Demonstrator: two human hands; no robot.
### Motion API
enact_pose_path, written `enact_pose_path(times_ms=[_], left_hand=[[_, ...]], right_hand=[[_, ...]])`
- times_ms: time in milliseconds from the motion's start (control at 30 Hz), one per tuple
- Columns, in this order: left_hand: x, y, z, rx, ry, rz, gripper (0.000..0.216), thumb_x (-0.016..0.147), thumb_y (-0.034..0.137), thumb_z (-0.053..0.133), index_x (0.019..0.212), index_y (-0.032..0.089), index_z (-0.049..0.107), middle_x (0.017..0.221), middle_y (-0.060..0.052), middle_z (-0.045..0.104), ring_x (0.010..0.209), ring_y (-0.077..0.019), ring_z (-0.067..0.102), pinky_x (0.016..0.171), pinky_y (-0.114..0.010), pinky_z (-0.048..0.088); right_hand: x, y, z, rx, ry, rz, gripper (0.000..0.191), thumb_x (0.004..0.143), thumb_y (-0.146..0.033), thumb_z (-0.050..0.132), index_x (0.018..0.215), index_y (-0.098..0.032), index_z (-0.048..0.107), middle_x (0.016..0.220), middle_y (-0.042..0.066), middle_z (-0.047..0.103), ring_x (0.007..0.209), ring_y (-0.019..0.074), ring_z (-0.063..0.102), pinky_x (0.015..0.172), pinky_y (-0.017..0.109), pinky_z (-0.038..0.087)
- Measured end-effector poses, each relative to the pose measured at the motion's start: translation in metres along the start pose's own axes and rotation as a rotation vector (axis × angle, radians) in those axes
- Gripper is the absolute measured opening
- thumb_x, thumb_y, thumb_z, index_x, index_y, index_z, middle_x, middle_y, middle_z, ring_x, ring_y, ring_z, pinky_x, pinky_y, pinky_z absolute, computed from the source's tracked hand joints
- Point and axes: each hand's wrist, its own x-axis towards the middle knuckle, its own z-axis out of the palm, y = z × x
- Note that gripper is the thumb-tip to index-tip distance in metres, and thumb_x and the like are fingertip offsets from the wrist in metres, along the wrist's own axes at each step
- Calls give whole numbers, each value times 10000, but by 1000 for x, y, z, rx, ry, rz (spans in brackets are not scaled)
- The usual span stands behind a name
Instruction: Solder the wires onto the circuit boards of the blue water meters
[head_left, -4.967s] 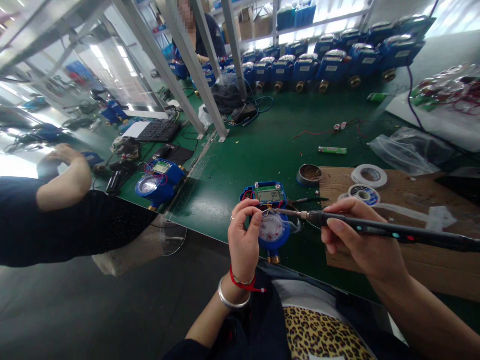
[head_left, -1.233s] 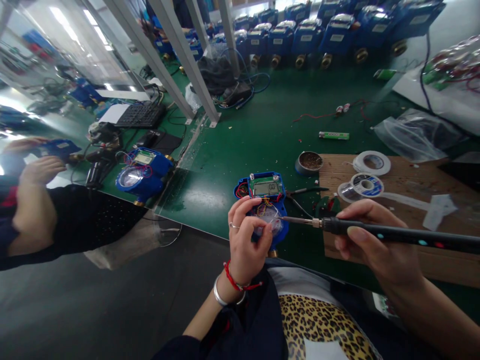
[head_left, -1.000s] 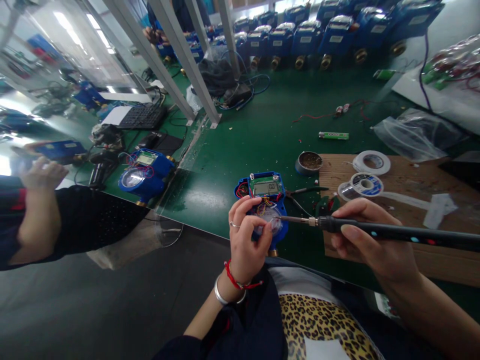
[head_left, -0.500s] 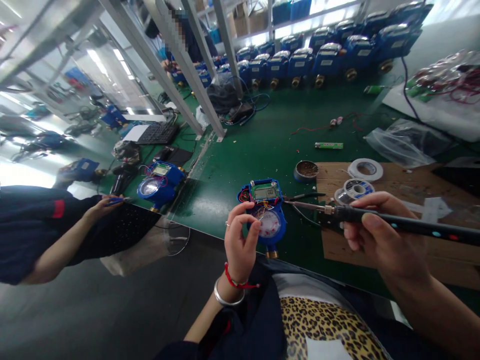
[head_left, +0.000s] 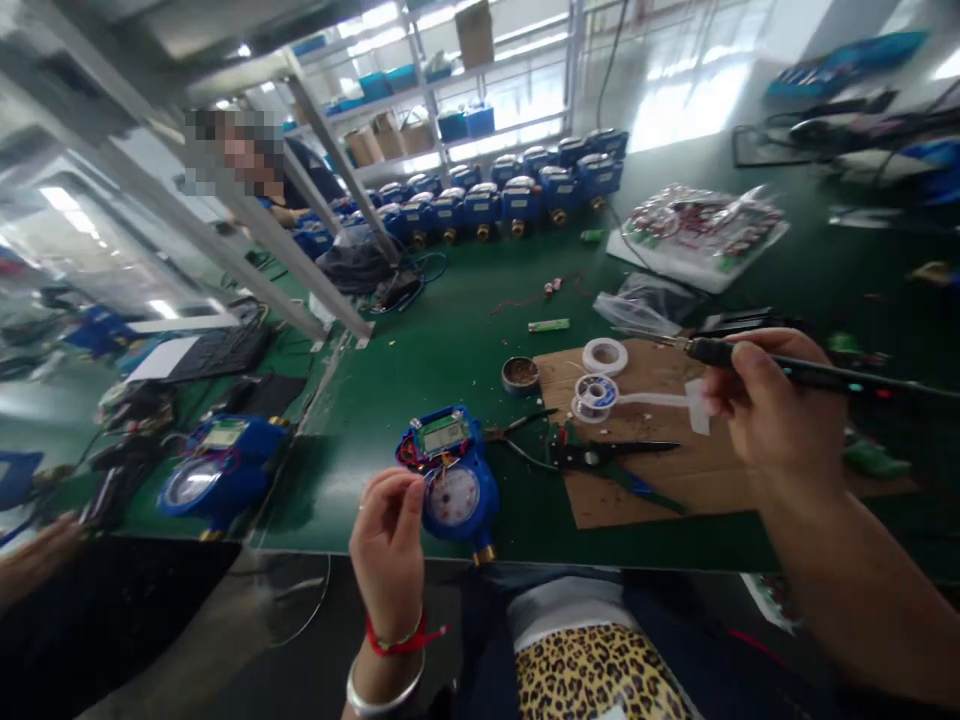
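My right hand (head_left: 780,410) grips a soldering iron (head_left: 795,370) by its black handle, its metal tip pointing left above the cardboard. A blue water meter (head_left: 454,495) lies on the bench with its lid part open, showing a small display board (head_left: 444,433), thin coloured wires and a round dial. Beside the meter's left edge is my left hand (head_left: 390,540), thumb and fingers pinched together close to the wires. Whatever sits between those fingertips is too small to make out. Pliers (head_left: 600,452) with dark green handles lie right of the meter.
On the cardboard (head_left: 600,505) are a solder spool (head_left: 595,397) and white tape roll (head_left: 604,355). A small round tin (head_left: 520,374) and green battery (head_left: 548,325) lie behind. Another meter (head_left: 217,470) and a co-worker's hand (head_left: 49,545) are left. Blue meters (head_left: 480,205) line the back.
My right hand has carried the soldering iron away from the meter, to the right and back. My left hand stays by the meter. The whole view has turned to the right.
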Motion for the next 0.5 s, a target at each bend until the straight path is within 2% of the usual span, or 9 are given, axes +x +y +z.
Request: enact_pose_path(times_ms=[100,267,400,500], left_hand=[[1,0,1,-98,16,-105,151,857,318,663,923,182,661,749,19,592,634,-106,515,623,-225,427],[2,-4,0,-82,68,-224,285,773,410,724,933,178,680,753,6,667,731,-139,603,731,-244,472],[3,-6,2,-92,100,-251,349,707,445,757,914,173,686,732,3,684,701,-158,614,714,-274,486],[4,-4,4,-95,122,-250,301,717,427,748,901,196,689,709,14,674,679,-167,610,703,-292,495]], right_hand=[[30,4,-29,-84,180,7,228,747,-338,714,838,-176,582,549,-25,619,374,97,523,328,174,345],[72,8,-81,-237,422,56,233,749,-341,706,860,-166,598,573,-16,639,380,88,527,332,162,344],[89,9,-118,-348,512,67,201,752,-323,709,784,-132,654,552,-3,626,391,75,534,347,153,345],[96,9,-140,-413,514,131,229,732,-335,724,722,-108,692,538,20,628,394,91,549,366,176,378]])
